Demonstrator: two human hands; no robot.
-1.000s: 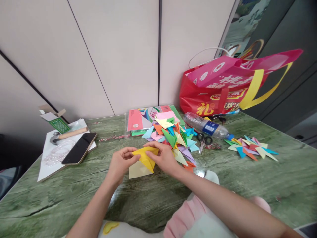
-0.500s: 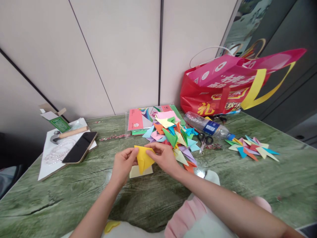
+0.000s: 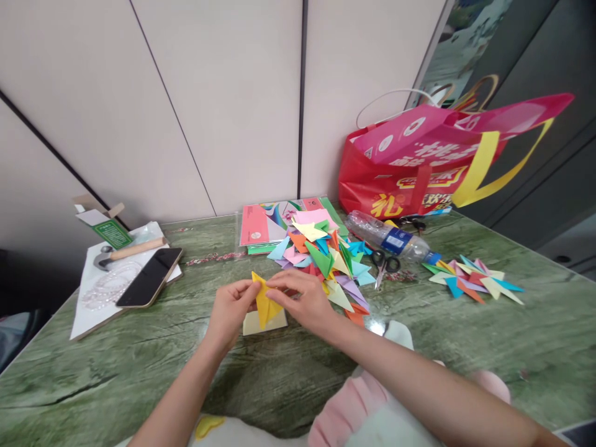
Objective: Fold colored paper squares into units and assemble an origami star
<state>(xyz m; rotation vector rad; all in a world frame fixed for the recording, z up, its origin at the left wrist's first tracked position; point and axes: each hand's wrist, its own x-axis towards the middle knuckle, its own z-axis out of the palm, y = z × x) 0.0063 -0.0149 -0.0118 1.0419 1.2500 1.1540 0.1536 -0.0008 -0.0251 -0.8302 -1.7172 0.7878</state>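
Observation:
A partly folded piece of yellow paper (image 3: 266, 305) is held up between both hands, one point of it hanging downward. My left hand (image 3: 233, 308) pinches its left edge between thumb and fingers. At its right side, my right hand (image 3: 302, 298) grips the paper, thumb and fingertips pressed on the fold. Just below lies a cream paper stack (image 3: 264, 324) on the table, partly covered by the yellow piece. Behind my right hand spreads a heap of folded paper pieces (image 3: 322, 248) in many colours.
Scissors (image 3: 385, 266) and a plastic bottle (image 3: 393, 239) lie right of the heap, near a joined paper star (image 3: 475, 277). A red bag (image 3: 414, 167) stands behind. On the left are a phone (image 3: 149, 277), a hammer (image 3: 133, 250) and a small green box (image 3: 112, 230).
The yellow paper has become narrower as its right side is folded in. My right fingers have moved left, closer to my left hand.

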